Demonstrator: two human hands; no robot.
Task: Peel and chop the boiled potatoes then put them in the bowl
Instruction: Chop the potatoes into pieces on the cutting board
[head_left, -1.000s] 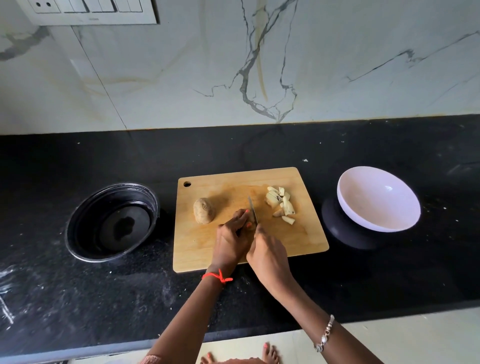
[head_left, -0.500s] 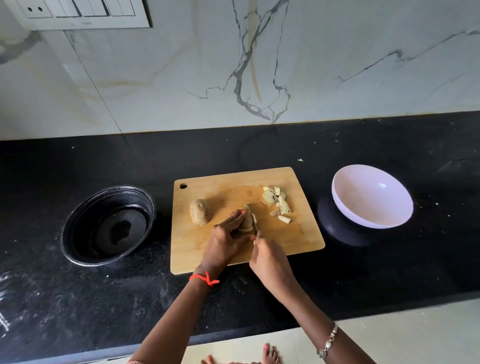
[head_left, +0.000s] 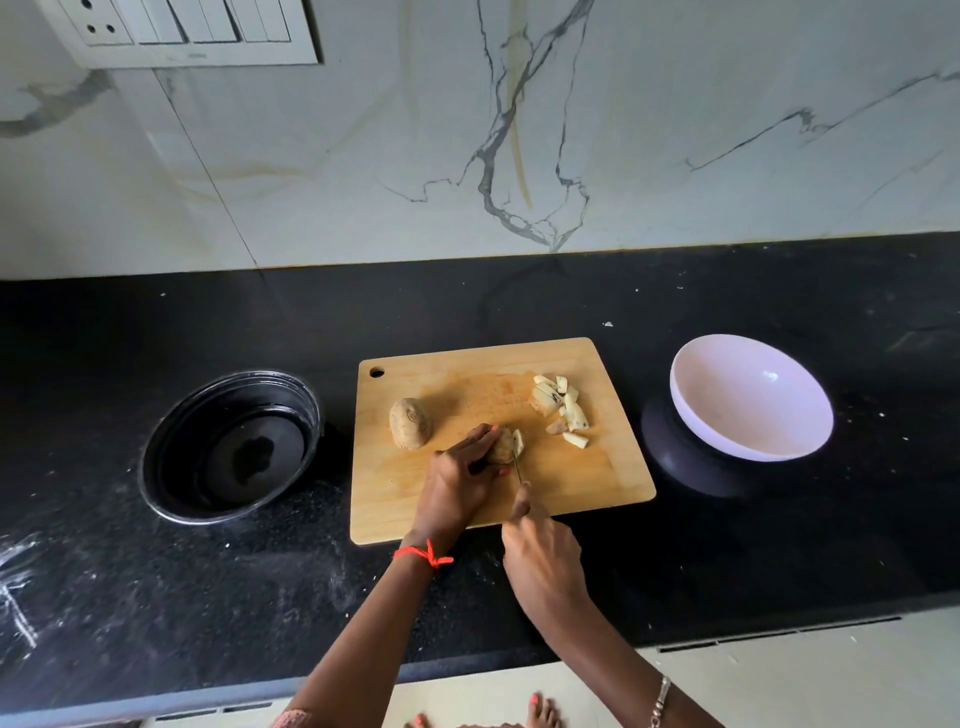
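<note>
The fingers (head_left: 485, 436) of the left hand (head_left: 457, 483) are curling over a small brownish piece of boiled potato (head_left: 503, 449) and are pressing it down in the middle of the rectangular wooden cutting board (head_left: 597, 483). Just at the right side of these fingers, a thin metal knife blade (head_left: 517, 467) is going down through the piece, and a pale slice is standing at its far side. The right hand (head_left: 543, 551) is closing its fingers around the knife handle, which is hidden inside the hand, and one finger is stretching forward along the top of the blade.

To my eye the chopping step is in hand and the work is somewhere in the middle. The pale chopped potato pieces (head_left: 563, 410) are lying in a little heap near the far right corner of the board. A whole brown unpeeled potato (head_left: 410, 430) is waiting on the left part of the board, near the left hand but apart from it. The white round bowl (head_left: 727, 415) is tilting on a dark base on the black counter (head_left: 779, 545), to the right of the board, and nothing is showing inside it. A black round pan (head_left: 197, 415) is sitting on the counter at the left.

The next cut is asking, I think, for the left fingers to move a little back from the blade, because the piece is getting short.
</note>
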